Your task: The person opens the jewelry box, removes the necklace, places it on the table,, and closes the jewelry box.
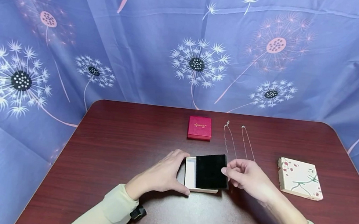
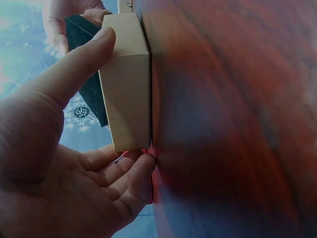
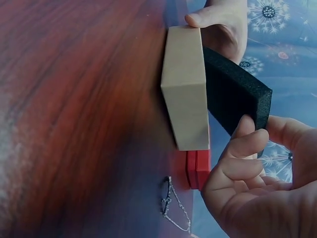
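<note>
My left hand (image 1: pixel 166 171) holds the cream box base (image 1: pixel 190 172) on the table, thumb along the near side and fingers at the far side. A black foam pad (image 1: pixel 210 171) lies tilted over the base, its right edge raised, leaving the white inside visible at the left. My right hand (image 1: pixel 248 177) pinches that raised edge between thumb and fingers. In the right wrist view the pad (image 3: pixel 237 94) shows its thickness, standing out of the box base (image 3: pixel 185 84). Two thin chain necklaces (image 1: pixel 233 142) (image 1: pixel 247 140) lie just beyond the right hand.
A small red jewelry box (image 1: pixel 199 128) sits behind the cream base. To the right is a cream box lid (image 1: pixel 300 178) with a floral print. The dark wooden table (image 1: pixel 114 130) ends at a blue dandelion-print cloth (image 1: pixel 146 49) hanging behind it.
</note>
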Demonstrator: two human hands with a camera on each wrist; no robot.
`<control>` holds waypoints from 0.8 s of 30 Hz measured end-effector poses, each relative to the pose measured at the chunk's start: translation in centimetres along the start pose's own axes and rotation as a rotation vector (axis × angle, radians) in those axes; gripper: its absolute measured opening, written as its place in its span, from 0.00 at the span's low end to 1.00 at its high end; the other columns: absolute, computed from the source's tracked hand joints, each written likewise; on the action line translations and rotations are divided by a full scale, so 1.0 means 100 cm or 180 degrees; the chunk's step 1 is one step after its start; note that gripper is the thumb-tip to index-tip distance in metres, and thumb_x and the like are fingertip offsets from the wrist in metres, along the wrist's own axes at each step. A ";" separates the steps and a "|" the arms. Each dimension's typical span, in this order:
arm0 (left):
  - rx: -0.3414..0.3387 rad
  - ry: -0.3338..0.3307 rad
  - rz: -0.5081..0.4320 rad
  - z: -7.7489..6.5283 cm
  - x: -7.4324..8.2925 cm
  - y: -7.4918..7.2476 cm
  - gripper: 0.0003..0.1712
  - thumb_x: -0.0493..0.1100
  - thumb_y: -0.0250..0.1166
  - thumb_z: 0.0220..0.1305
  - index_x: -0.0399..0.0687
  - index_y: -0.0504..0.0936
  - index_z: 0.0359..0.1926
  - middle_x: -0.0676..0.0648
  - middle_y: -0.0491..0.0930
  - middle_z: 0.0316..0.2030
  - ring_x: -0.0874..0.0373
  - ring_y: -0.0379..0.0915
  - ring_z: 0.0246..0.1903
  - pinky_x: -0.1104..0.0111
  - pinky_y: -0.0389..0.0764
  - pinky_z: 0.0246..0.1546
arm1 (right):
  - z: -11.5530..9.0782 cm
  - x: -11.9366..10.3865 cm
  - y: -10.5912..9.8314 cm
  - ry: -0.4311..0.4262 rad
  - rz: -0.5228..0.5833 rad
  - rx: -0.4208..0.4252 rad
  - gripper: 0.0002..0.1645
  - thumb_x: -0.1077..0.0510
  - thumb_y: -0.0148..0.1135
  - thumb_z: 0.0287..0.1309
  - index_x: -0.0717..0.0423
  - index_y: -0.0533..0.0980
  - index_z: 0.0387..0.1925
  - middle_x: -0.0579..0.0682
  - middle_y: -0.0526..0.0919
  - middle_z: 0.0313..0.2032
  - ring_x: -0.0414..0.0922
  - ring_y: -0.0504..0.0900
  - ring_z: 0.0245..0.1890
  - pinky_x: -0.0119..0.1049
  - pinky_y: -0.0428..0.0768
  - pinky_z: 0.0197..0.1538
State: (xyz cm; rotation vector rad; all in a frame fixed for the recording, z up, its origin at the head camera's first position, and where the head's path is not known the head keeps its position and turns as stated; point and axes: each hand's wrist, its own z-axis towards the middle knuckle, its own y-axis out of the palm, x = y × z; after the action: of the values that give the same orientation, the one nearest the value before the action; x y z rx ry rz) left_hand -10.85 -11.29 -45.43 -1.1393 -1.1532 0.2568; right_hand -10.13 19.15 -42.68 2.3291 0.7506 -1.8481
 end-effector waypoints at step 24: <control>0.0009 0.0007 -0.0024 0.000 -0.002 0.000 0.62 0.59 0.89 0.41 0.40 0.69 0.73 0.47 0.73 0.64 0.53 0.68 0.66 0.60 0.69 0.72 | 0.003 -0.004 -0.008 0.0160 0.0223 0.0032 0.14 0.59 0.69 0.67 0.64 0.74 0.32 0.48 0.72 0.20 0.40 0.70 0.22 0.31 0.69 0.27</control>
State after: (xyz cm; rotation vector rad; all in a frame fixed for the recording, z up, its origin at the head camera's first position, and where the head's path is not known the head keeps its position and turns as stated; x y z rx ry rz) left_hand -10.94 -11.39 -45.53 -1.1322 -1.1547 0.2513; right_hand -10.78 19.60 -42.18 2.3839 0.6576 -1.7756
